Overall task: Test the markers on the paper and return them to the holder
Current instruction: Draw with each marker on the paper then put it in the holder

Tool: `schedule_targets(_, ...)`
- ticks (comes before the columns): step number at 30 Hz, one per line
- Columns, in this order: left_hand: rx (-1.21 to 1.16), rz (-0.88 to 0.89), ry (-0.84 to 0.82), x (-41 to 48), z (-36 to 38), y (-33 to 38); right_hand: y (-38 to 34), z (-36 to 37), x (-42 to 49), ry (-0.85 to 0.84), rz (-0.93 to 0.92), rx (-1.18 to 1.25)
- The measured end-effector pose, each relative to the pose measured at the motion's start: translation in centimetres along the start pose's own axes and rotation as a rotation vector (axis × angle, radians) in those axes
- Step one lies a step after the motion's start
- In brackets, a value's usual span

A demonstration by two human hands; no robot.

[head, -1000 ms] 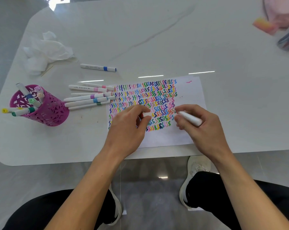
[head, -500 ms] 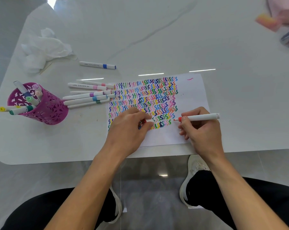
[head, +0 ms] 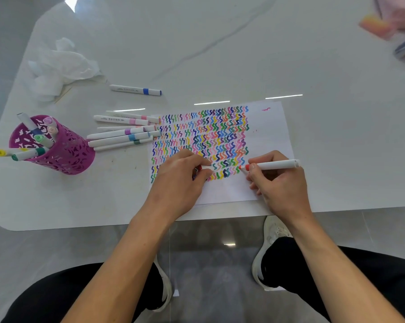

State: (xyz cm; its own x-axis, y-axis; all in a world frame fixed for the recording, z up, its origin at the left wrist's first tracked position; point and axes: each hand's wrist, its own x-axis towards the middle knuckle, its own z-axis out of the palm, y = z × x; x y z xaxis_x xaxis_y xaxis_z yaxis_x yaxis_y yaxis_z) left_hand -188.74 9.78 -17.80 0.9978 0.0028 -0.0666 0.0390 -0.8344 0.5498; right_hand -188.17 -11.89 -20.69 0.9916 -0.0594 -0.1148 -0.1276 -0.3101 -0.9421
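Gripping the marker [head: 276,164], the right hand [head: 283,185] is now setting its tip on the paper [head: 266,131] while the left hand [head: 180,180] is still pinching the cap [head: 207,167].

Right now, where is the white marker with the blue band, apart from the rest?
Head view, upper left: the blue-banded white marker lies alone, right of the crumpled white tissue and beyond the marker row.

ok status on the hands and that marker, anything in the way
Right hand grips the red marker, tip at the bottom row on the paper. Left hand pinches a small cap, resting on it. Nothing blocks the tip.
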Motion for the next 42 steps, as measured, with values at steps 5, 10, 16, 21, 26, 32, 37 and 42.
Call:
schedule_targets(5,0.008,-0.02,-0.007,0.0,0.0,0.1,0.0,0.0,-0.1,0.037,-0.002,-0.021)
schedule_targets(10,-0.015,-0.034,-0.012,0.1,-0.2,0.1,-0.2,-0.1,-0.1,0.014,0.006,0.003)
schedule_targets(16,-0.036,-0.043,-0.025,0.1,-0.4,0.4,-0.3,-0.2,-0.3,0.026,-0.006,0.141)
schedule_targets(21,-0.055,-0.03,-0.018,-0.1,-0.9,0.3,-1.7,-0.2,-0.3,0.084,-0.043,0.292)
schedule_targets(26,-0.342,-0.117,-0.011,0.0,-1.4,0.5,-3.3,0.2,-0.3,0.03,-0.105,0.297)
schedule_targets(32,-0.646,-0.157,-0.11,-0.1,-1.7,0.8,-4.1,1.0,-0.3,-0.046,-0.104,0.269)
schedule_targets(37,-0.686,-0.15,-0.161,-0.1,-1.6,0.9,-4.1,1.1,-0.2,-0.086,-0.106,0.298)
schedule_targets(42,-0.646,-0.083,-0.194,-0.2,-1.4,0.8,-3.9,1.4,-0.3,-0.122,-0.091,0.249)
